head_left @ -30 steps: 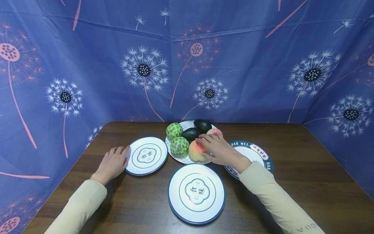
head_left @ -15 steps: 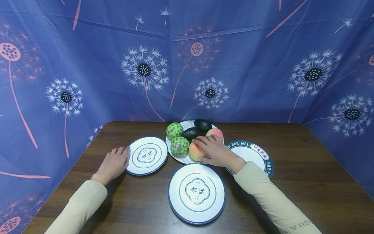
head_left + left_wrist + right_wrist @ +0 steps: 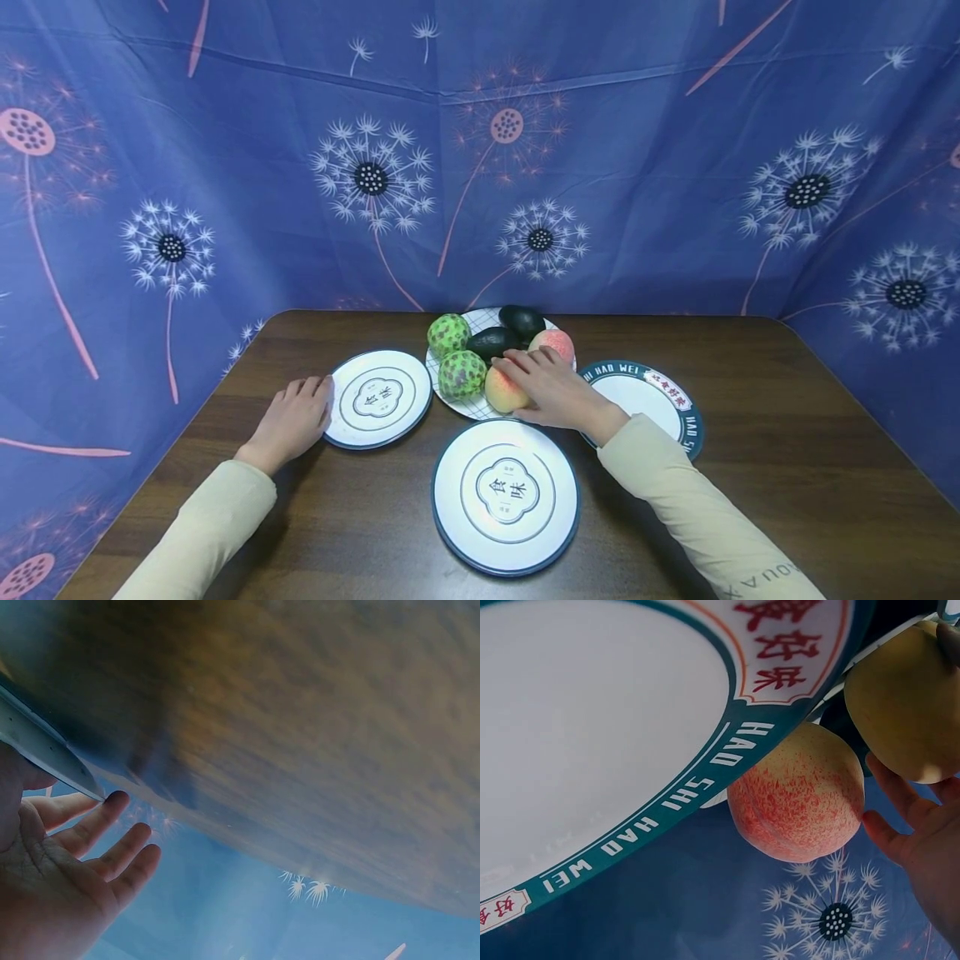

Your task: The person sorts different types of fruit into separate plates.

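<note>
My right hand [image 3: 558, 390] holds a yellow-orange peach [image 3: 503, 391] at the front of a checkered plate [image 3: 474, 407]. In the right wrist view, its thumb and fingers touch opposite sides of the peach [image 3: 900, 701]. Close beside it sits a pinkish-red peach [image 3: 553, 342], near the lower fingertips. Two round green, dark-blotched fruits [image 3: 461, 374] and two dark oval fruits [image 3: 492, 342] share the checkered plate. With its fingers loosely extended, my left hand [image 3: 291, 419] touches the rim of the left white plate [image 3: 378, 432]. In the left wrist view, that plate [image 3: 45, 750] partly hides the thumb.
A blue-rimmed white plate [image 3: 504, 537] lies at the front of the brown wooden table [image 3: 787, 433]. Partly under my right forearm is a teal-rimmed plate [image 3: 667, 400] with lettering. A blue dandelion-print cloth [image 3: 637, 208] hangs behind the table.
My right hand has come down and slightly left onto the yellow-orange peach, uncovering more of the pinkish-red one. The left hand has stayed at the plate rim.
</note>
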Available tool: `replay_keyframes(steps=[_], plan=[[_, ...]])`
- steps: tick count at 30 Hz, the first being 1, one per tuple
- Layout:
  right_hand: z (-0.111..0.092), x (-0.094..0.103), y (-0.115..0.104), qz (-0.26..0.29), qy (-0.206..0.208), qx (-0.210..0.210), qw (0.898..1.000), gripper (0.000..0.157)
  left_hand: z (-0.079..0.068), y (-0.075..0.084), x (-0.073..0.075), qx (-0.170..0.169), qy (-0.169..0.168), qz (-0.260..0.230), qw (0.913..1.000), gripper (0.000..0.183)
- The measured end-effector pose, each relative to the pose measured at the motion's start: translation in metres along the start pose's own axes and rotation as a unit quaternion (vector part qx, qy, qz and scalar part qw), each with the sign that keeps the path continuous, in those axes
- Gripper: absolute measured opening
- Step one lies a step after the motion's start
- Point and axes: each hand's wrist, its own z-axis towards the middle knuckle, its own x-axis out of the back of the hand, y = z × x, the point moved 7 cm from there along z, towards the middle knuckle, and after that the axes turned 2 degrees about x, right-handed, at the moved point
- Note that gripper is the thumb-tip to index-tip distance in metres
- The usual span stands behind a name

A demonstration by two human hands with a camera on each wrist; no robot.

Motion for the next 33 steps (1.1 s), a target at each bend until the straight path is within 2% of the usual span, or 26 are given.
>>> replay_keyframes(steps=[9,33], plan=[[0.0012,-0.0002,-0.0010,-0.016,0.009,0.012,1.000,0.079,0.0000,-0.0009,-0.0003,0.002,-0.002,-0.002,1.0000,0.048],[0.0036,0.0068,-0.0017,-0.015,0.029,0.026,0.999,0.078,0.0012,-0.0014,-0.0023,0.002,-0.007,-0.005,1.0000,0.049]])
